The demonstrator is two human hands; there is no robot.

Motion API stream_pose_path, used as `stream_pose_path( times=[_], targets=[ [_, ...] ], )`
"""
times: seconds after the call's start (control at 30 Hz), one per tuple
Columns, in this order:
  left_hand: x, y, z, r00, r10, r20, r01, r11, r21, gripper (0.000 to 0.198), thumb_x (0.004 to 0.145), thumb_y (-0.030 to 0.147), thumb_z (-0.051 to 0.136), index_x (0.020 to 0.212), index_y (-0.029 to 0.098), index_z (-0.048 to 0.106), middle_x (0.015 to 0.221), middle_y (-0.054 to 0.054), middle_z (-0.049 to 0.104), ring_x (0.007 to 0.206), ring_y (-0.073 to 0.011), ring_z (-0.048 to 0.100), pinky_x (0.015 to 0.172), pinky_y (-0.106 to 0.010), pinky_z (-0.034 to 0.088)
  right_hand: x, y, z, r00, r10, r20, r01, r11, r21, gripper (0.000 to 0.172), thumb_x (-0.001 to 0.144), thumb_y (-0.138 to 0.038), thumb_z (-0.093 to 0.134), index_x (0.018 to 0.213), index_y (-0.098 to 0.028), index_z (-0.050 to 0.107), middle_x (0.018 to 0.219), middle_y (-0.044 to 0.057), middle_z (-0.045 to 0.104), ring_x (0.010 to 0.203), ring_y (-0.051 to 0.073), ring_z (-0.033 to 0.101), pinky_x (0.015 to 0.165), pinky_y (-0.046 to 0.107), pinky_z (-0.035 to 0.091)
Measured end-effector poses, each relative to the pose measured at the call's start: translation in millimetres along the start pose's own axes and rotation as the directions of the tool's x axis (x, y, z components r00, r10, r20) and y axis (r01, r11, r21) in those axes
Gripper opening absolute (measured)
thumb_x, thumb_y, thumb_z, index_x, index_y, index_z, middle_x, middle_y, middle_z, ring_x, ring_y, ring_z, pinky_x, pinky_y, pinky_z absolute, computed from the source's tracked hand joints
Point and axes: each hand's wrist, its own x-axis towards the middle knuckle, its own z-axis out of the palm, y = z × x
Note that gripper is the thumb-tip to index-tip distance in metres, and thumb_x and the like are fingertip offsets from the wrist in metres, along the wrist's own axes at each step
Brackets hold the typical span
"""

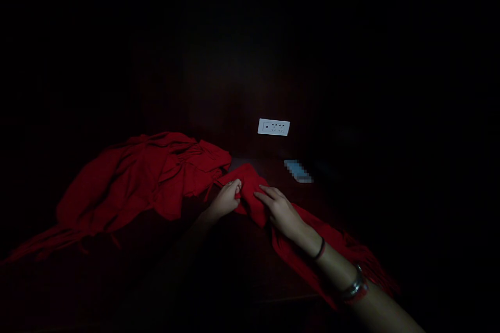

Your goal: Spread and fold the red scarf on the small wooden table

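Observation:
A long red fringed scarf (156, 174) lies bunched up on the left and stretches across to the lower right, with tassels at both ends. My left hand (227, 199) is closed in a pinch on the scarf's middle part. Just right of it, my right hand (283, 212) rests on the same stretch of cloth with its fingers extended and apart. A dark band and a metal bracelet circle my right wrist and forearm. The underside of the cloth is hidden.
On the dark tabletop (269, 281), behind my right hand, lies a pixelated bluish flat object (298, 171). A white socket plate (274, 127) is set in the dark wall behind. Deep shadow hides the surroundings.

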Motion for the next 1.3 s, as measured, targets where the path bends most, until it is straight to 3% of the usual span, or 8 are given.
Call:
stream_pose_path(
  times=[0.13,0.3,0.6,0.73,0.83,1.0,1.13,1.3],
  targets=[
    [-6.2,2.7,-21.8,0.969,-0.187,0.162,0.199,0.978,-0.060,0.016,0.048,0.008,0.055,0.055,0.019,0.046,0.048,0.006,0.045,0.050,-0.0119,0.046,0.053,-0.025,0.041,-11.6,-11.0,9.3,0.992,-0.051,0.111,0.055,0.998,-0.032,0.062,0.063,0.003,0.035,0.121,-0.020,0.041,0.127,0.008,0.037,0.115,0.018,0.033,0.095,0.033,0.029],
    [-13.2,20.7,-37.1,0.889,-0.245,0.388,0.369,0.883,-0.289,0.020,0.065,0.032,0.050,0.080,0.018,0.052,0.068,-0.003,0.060,0.063,-0.0182,0.058,0.059,-0.032,0.045,-8.5,-30.3,19.7,0.986,-0.112,0.124,0.114,0.993,-0.014,0.059,0.068,-0.003,0.039,0.124,-0.021,0.036,0.129,0.007,0.034,0.116,0.019,0.031,0.096,0.032,0.028],
    [3.1,0.9,-18.9,0.972,-0.194,-0.129,0.218,0.955,0.204,0.005,0.067,0.019,0.051,0.064,0.016,0.051,0.057,0.000,0.054,0.054,-0.0146,0.054,0.058,-0.026,0.041,6.4,-5.6,-21.3,0.890,-0.241,0.387,0.120,0.942,0.313,0.048,0.077,-0.023,0.044,0.124,-0.021,0.036,0.126,0.006,0.041,0.115,0.017,0.036,0.096,0.034,0.028],
    [-2.5,13.4,-9.9,0.967,-0.020,-0.254,0.105,0.940,0.326,0.027,0.067,0.011,0.049,0.094,0.015,0.052,0.098,-0.011,0.054,0.094,-0.0233,0.050,0.082,-0.034,0.036,11.3,12.3,-11.8,0.967,0.117,0.225,-0.168,0.961,0.221,0.055,0.079,-0.042,0.039,0.126,-0.015,0.032,0.129,0.013,0.034,0.116,0.021,0.033,0.094,0.038,0.028],
    [-10.2,18.8,8.4,0.985,0.147,-0.094,-0.081,0.862,0.501,0.041,0.076,0.021,0.043,0.116,0.018,0.041,0.127,-0.012,0.034,0.116,-0.0258,0.032,0.094,-0.039,0.024,0.2,14.0,19.4,0.900,0.296,0.320,-0.338,0.938,0.081,0.063,0.077,-0.051,0.038,0.130,-0.019,0.025,0.135,0.016,0.018,0.119,0.031,0.026,0.089,0.051,0.028],
    [-11.9,9.7,24.4,0.983,-0.082,0.166,-0.057,0.719,0.693,0.053,0.080,0.041,0.035,0.128,0.020,0.028,0.138,-0.007,0.016,0.124,-0.0311,0.008,0.094,-0.053,0.015,-6.5,31.3,19.3,0.894,0.227,0.385,-0.335,0.911,0.242,0.062,0.075,-0.048,0.043,0.126,-0.015,0.033,0.135,0.013,0.022,0.120,0.024,0.026,0.097,0.038,0.025],
    [6.4,11.3,3.2,0.996,-0.046,0.079,-0.010,0.807,0.590,0.041,0.083,0.033,0.029,0.118,0.017,0.043,0.128,-0.007,0.038,0.119,-0.0217,0.030,0.097,-0.036,0.022,27.8,58.7,-1.4,0.868,0.350,0.352,-0.487,0.734,0.474,0.048,0.076,-0.036,0.047,0.116,-0.012,0.045,0.119,0.011,0.047,0.107,0.019,0.044,0.091,0.030,0.034],
    [38.4,12.5,-18.6,0.973,-0.154,-0.174,0.220,0.852,0.475,0.035,0.083,0.030,0.029,0.098,0.012,0.055,0.101,-0.013,0.058,0.099,-0.0228,0.050,0.085,-0.033,0.035,78.6,64.4,20.3,0.797,0.522,0.303,-0.596,0.603,0.529,0.058,0.076,-0.033,0.047,0.125,-0.007,0.030,0.120,0.015,0.045,0.102,0.018,0.049,0.083,0.027,0.039]
  ],
)
